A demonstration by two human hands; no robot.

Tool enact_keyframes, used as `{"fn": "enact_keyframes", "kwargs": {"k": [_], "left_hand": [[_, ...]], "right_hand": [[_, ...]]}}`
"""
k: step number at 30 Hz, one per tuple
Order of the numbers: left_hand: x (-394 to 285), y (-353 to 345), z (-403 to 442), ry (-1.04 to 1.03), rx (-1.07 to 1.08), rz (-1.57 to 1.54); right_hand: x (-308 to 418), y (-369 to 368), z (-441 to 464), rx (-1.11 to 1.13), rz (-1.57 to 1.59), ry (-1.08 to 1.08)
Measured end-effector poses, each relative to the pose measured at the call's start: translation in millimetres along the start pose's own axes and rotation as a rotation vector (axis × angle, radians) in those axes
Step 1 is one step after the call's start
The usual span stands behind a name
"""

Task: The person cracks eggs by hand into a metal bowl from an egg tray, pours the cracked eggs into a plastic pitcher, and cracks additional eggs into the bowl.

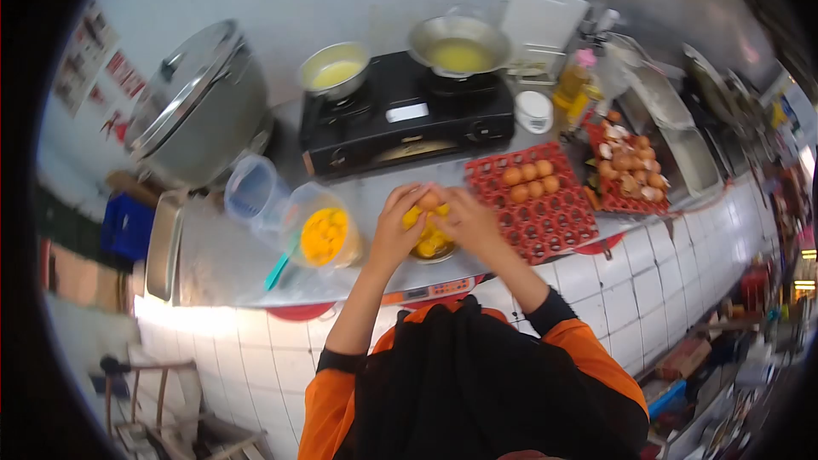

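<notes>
A brown egg (pixel 429 201) is held between my left hand (pixel 399 220) and my right hand (pixel 467 220), with the fingers of both closed on it. Directly below is a metal bowl (pixel 436 257) with yellow yolks (pixel 433 240) in it, partly hidden by my hands. On the left stands a clear plastic container (pixel 298 204) of many yolks (pixel 325 235). To the right lies a red egg tray (pixel 545 230) with several whole brown eggs (pixel 530 181). Farther right, a second red tray holds a heap of broken eggshells (pixel 630 166).
Behind my hands, a black two-burner stove (pixel 409 132) carries a small pot (pixel 335 68) and a wok (pixel 460 44). A large lidded pot (pixel 209 111) and an empty clear jug (pixel 256 190) stand left. A teal-handled utensil (pixel 277 271) leans near the counter's front edge.
</notes>
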State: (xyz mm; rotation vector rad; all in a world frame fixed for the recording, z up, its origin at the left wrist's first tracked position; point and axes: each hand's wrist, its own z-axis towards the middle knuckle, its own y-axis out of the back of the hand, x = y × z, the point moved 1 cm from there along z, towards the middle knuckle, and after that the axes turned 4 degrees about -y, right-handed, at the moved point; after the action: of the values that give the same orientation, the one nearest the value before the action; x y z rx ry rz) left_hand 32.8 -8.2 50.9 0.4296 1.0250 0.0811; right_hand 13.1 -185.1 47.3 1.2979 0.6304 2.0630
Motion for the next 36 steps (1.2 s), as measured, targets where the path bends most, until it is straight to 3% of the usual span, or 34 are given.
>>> {"fn": "enact_keyframes", "kwargs": {"k": [3,4,7,9,10,11,12,13,14,17,20,24,26,28,30,33,34,36], "left_hand": [[16,-25,-18,0.225,0.074,-0.211],[17,-33,-23,0.186,0.081,-0.212],[26,-41,-34,0.113,0.058,-0.195],[38,-31,-37,0.109,0.021,-0.160],[45,-25,-39,0.108,-0.015,-0.152],[50,-19,-40,0.129,-0.037,-0.171],[54,-13,-42,0.154,-0.061,-0.190],[56,-11,-44,0.180,-0.086,-0.207],[53,-9,-43,0.206,-0.085,-0.209],[45,-11,-39,0.240,-0.085,-0.217],[49,-19,-39,0.200,-0.052,-0.223],[52,-21,-40,0.193,-0.057,-0.238],[52,-22,-43,0.210,-0.055,-0.234],[52,-21,-39,0.193,-0.021,-0.215],[46,-24,-32,0.213,-0.022,-0.228],[39,-31,-26,0.200,0.010,-0.199],[39,-34,-24,0.189,0.021,-0.181],[40,-39,-24,0.169,0.047,-0.131]], "right_hand": [[-24,-15,-25,0.018,0.088,-0.102],[-34,-13,-31,-0.004,0.127,-0.105],[-67,10,-42,-0.141,0.561,-0.410],[-103,61,-39,-0.289,0.443,-0.512],[-156,73,-41,-0.494,0.375,-0.446],[-152,118,-36,-0.600,0.416,-0.484],[-196,147,-35,-0.711,0.145,-0.493],[-196,183,-31,-0.780,0.269,-0.627],[-260,212,-36,-0.839,0.066,-0.452],[-296,297,-22,-0.945,0.650,-0.813],[-377,317,-34,-0.772,0.807,-1.033],[-299,249,-36,-1.001,0.548,-0.731],[-276,206,-38,-0.668,0.518,-0.745],[-243,177,-37,-0.280,0.187,-0.722],[-249,154,-33,-0.092,-0.205,-0.526],[-229,143,-6,0.276,-0.490,-0.672],[-221,139,3,0.346,-0.574,-0.675],[-226,127,8,0.258,-0.612,-0.626]]}}
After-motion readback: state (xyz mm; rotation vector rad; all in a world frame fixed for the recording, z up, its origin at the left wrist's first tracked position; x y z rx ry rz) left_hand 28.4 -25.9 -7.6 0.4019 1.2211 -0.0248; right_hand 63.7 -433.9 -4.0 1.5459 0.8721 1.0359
